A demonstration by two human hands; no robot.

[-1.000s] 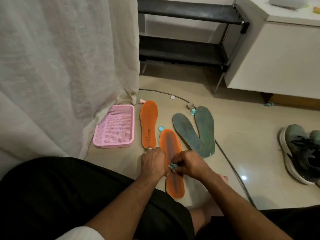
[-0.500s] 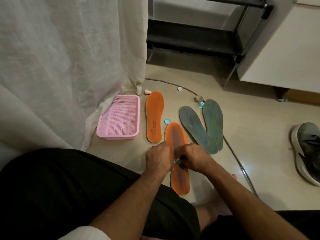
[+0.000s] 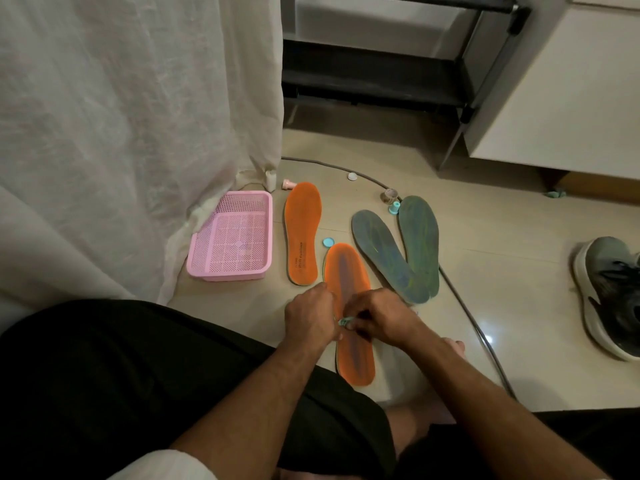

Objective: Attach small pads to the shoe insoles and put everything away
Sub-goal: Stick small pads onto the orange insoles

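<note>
From the head view, a beige tiled floor (image 3: 502, 271) ran to a white curtain (image 3: 138, 133) and dark shoe rack (image 3: 374, 74); over the near orange insole (image 3: 349, 278), the left hand (image 3: 310, 318) and right hand (image 3: 384, 318) both pinched a small teal pad (image 3: 345, 321); a pink basket (image 3: 230, 237) sat by the curtain's edge.

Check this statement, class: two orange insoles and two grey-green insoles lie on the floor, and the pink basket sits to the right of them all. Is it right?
Not quite. The head view shows the pink basket left of the orange insoles and grey-green insoles, against the curtain. The rest holds.
</note>
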